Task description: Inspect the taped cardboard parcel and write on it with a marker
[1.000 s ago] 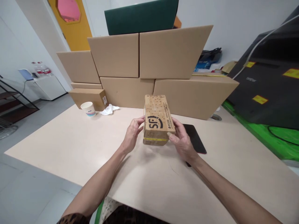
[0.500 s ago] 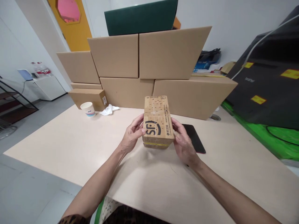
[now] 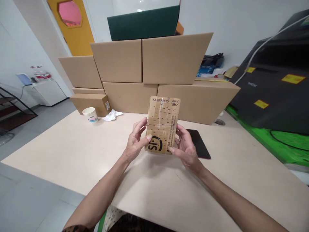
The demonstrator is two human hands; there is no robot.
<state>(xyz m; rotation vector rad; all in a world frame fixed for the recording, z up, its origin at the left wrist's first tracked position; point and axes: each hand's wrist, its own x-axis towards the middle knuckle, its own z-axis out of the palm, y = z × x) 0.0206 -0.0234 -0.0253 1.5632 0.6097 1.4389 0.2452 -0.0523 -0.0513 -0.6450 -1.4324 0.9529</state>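
A small brown cardboard box [image 3: 161, 120] printed with "SF EXPRESS" is held above the table, its printed face tilted up toward me. Clear tape runs over that face. My left hand [image 3: 137, 141] grips its left side, thumb lying on the lower left of the print. On the right side my right hand [image 3: 185, 146] holds it, with the thumb over the lower right corner. The fingers behind the box are partly hidden. A dark flat tablet-like thing [image 3: 199, 144] lies on the table just beyond my right hand.
Large cardboard boxes [image 3: 177, 59] are stacked along the table's far side, with a dark green box [image 3: 143, 24] on top. A paper cup [image 3: 90, 115] and crumpled tissue [image 3: 112, 115] stand at the far left of the table [image 3: 72, 151]. Black equipment [image 3: 270, 80] rises at right.
Both hands have tipped the box so its printed face turns more toward me and its near end no longer shows. My right thumb has moved onto the printed face.
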